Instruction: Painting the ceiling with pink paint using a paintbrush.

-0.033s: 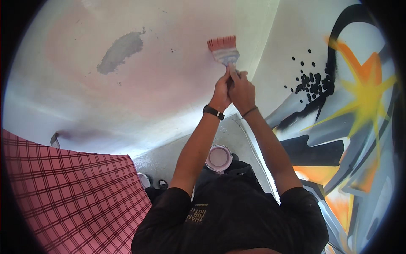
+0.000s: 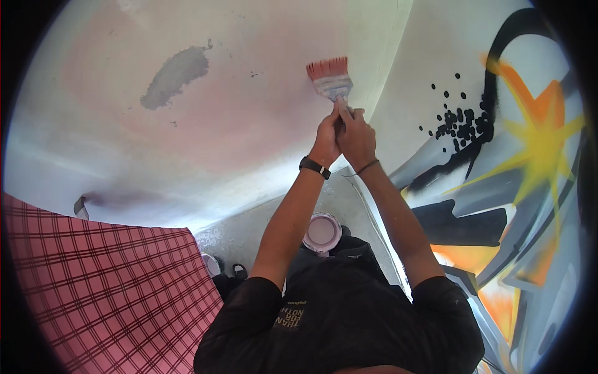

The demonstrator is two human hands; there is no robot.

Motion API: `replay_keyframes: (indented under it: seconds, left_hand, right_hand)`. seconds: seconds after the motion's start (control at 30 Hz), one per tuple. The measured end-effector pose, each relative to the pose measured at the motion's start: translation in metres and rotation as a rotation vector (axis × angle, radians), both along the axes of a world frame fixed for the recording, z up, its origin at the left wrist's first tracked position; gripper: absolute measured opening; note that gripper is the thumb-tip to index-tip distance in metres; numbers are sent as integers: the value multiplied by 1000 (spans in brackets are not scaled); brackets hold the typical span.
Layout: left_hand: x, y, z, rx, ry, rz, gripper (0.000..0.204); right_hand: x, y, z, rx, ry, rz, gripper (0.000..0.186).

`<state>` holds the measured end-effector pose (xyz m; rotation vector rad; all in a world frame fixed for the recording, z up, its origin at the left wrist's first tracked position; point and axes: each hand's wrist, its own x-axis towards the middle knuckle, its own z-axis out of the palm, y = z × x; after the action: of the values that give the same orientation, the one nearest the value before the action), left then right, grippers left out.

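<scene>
Paintbrush and hands are forming one line, the brush lying just beyond the grip, toward the upper edge of the view. Its handle is running down between the two hands, so that most of it is being hidden by fingers, while the broad pale, paint-smeared base of the head and the reddish bristles are showing clear of them. The bristles are pointing up and a little to the left, spreading in a fan over the pale, pink-tinged wall; whether their tips are touching it, I cannot tell.

The left hand is closing around the handle from the left, with a black band circling its wrist. The right hand is wrapping the handle from the right, its fingers curling in near the neck of the brush. Both hands are pressing close against each other, pinching the handle between them; the exact placing of each finger is not showing.

Left of the brush, a grey bare patch is marking the wall. Below the hands, a round bucket of pale pinkish paint is standing near the person's legs. A painted mural is filling the right side, and a red plaid surface is covering the lower left.
</scene>
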<state>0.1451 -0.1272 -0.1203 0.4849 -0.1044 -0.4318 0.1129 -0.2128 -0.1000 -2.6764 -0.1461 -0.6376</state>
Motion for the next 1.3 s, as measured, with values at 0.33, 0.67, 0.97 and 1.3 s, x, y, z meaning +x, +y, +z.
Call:
replay_keyframes:
  seconds: [0.33,0.67,0.97,1.3]
  left_hand:
    - [-4,-17,-123,30,247,45,37]
    - [-15,-25,-218,174,548,91,32]
    - [-21,-21,-238,294,603,29,34]
    - [-37,6,-176,420,366,99,24]
  right_hand:
    - [7,-20,-118,79,120,73,47]
    - [5,-28,-214,73,406,66,40]
    - [-4,-29,-204,229,617,88,33]
    - [-27,14,-180,860,427,47,34]
